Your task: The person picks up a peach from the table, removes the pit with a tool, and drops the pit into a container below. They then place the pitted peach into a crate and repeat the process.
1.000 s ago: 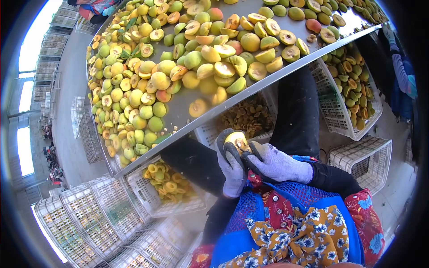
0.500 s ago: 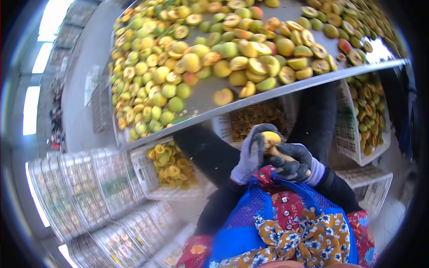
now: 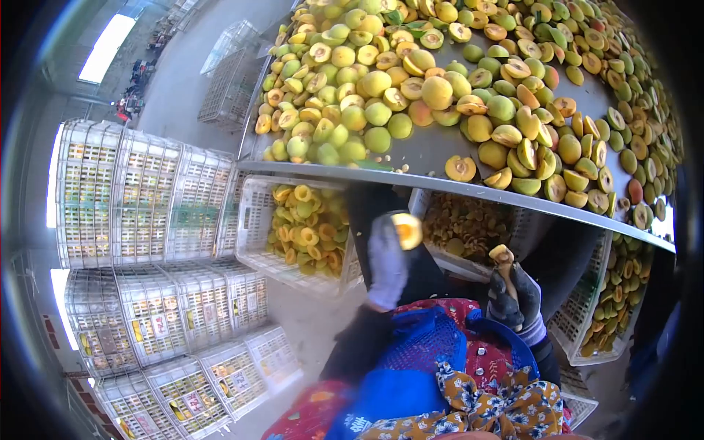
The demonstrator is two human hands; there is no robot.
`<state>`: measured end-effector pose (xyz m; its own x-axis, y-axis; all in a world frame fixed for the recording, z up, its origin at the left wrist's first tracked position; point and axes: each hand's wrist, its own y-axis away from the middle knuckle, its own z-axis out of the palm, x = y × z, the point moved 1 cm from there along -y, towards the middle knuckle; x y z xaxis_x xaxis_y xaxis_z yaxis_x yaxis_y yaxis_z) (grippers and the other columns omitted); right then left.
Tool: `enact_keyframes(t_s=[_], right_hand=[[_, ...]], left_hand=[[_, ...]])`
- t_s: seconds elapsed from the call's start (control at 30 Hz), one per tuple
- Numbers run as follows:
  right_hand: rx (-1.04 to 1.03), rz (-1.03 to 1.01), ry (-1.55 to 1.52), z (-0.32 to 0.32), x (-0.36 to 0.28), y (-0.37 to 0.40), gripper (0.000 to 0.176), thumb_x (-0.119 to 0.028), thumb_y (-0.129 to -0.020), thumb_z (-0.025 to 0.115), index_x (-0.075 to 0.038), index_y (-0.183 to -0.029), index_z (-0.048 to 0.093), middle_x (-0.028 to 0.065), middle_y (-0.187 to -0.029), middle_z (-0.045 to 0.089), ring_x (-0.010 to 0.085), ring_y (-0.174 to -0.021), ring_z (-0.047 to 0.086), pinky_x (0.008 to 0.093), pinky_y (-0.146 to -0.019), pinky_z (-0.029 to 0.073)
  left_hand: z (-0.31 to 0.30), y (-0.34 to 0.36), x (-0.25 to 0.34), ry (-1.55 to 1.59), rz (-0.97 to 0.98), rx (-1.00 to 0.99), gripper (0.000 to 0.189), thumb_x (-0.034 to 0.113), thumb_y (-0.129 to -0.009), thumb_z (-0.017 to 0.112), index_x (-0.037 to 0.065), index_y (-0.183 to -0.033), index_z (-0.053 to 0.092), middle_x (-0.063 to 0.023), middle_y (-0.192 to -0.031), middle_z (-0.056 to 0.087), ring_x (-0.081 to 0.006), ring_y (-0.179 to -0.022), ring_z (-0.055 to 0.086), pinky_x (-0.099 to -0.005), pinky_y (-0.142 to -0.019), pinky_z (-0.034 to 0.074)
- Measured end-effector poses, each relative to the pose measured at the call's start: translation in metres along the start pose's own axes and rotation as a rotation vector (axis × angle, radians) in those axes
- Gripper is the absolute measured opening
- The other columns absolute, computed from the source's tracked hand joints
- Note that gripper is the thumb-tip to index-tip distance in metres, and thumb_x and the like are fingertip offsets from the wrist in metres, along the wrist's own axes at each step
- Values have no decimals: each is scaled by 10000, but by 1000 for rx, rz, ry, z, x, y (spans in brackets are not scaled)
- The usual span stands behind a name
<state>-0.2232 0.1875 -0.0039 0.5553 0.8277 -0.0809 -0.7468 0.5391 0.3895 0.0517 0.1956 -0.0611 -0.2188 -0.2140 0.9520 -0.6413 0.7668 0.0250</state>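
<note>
My left hand (image 3: 386, 265), gloved and blurred by motion, holds a yellow stone fruit half (image 3: 408, 231) with its cut face showing, near the crate of hollowed halves (image 3: 304, 231) at left. My right hand (image 3: 515, 295), in a dark-palmed glove, is closed beside the crate of brown scraps (image 3: 469, 227). A tan, pale-tipped piece (image 3: 501, 254) sticks up at its fingertips; I cannot tell what it is. Beyond both hands, whole and halved yellow-green fruit (image 3: 436, 93) lie on the metal table (image 3: 429, 150).
The table's raised metal edge (image 3: 455, 189) runs across in front of me. Stacked crates (image 3: 150, 194) stand at left, with more crates (image 3: 194, 389) below them. At right is another crate of fruit halves (image 3: 616, 301). An upright crate (image 3: 224, 88) stands on the floor beyond.
My hands, together at the fruit before, are now apart. The left has moved left with the fruit half, towards the left crate; the right stays near my lap. The view has turned left.
</note>
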Motion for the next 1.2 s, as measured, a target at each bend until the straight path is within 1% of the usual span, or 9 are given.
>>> enact_keyframes(t_s=[0.07, 0.13, 0.4, 0.53, 0.6, 0.7, 0.8, 0.93, 1.2], right_hand=[[117, 86, -9, -4, -10, -5, 368, -365, -1002, 513, -3, -1071, 533, 17, -567, 452, 67, -334, 344, 216, -333, 297], [299, 65, 180, 9, -13, -9, 336, -361, -1017, 490, -35, -1072, 551, -1, -546, 433, 65, -358, 371, 204, -332, 291], [346, 78, 389, -2, -22, -18, 297, -347, -1018, 513, -61, -1059, 581, 6, -674, 556, 67, -486, 495, 197, -402, 365], [364, 26, 556, 11, -32, -5, 288, -335, -1013, 531, -50, -1023, 569, -3, -697, 566, 62, -553, 523, 213, -457, 385], [413, -23, 621, 25, -34, 0, 295, -351, -1009, 541, -57, -1015, 566, -10, -700, 567, 56, -583, 535, 217, -469, 383], [440, -357, 1217, 37, -40, -5, 241, -275, -987, 556, -37, -1022, 546, 128, -670, 575, 284, -574, 593, 369, -515, 448], [437, -549, 1651, 47, -36, -17, 251, -211, -962, 568, 12, -1060, 505, 230, -727, 595, 438, -667, 603, 482, -597, 475], [345, -618, 1785, 54, -33, -33, 327, -209, -952, 585, 75, -1061, 465, 209, -685, 597, 407, -614, 615, 480, -534, 466], [368, -599, 1916, 45, -21, -31, 304, -204, -954, 572, 77, -1037, 493, 176, -643, 583, 355, -525, 590, 445, -479, 451]], left_hand=[[-65, -24, 44, -475, -99, 46, 379, 295, -1017, 491, -8, -1242, 521, -235, -1175, 586, -369, -1010, 620, -444, -880, 493], [-101, -40, 32, -1168, 228, 328, 410, 313, -981, 548, 5, -1250, 531, -262, -1197, 577, -414, -1028, 610, -463, -897, 488], [74, -100, 112, -1049, 612, -373, 504, 410, -864, 662, 46, -1202, 574, -193, -1078, 654, -358, -1009, 642, -433, -842, 514], [124, -119, 103, -835, 472, -896, 547, 406, -839, 689, 20, -1196, 540, -245, -1132, 627, -390, -1042, 623, -482, -840, 505], [123, -115, 97, -580, 426, -794, 507, 355, -847, 698, 6, -1175, 535, -180, -1041, 643, -311, -964, 658, -414, -800, 525], [112, -100, 81, -71, 290, -662, 400, 286, -915, 658, 12, -1185, 547, -78, -1042, 607, -177, -923, 634, -274, -772, 536], [88, -69, 125, 170, -371, -895, 350, 305, -985, 581, 16, -1181, 566, -85, -1081, 618, -178, -941, 635, -266, -786, 545], [88, -34, 111, 363, -427, -838, 459, 462, -1047, 394, 76, -1167, 612, -38, -968, 644, -94, -810, 608, -201, -625, 466], [86, 4, 104, 247, -172, -773, 447, 354, -1080, 343, -7, -1129, 603, -98, -1004, 657, -154, -902, 623, -294, -834, 505]])
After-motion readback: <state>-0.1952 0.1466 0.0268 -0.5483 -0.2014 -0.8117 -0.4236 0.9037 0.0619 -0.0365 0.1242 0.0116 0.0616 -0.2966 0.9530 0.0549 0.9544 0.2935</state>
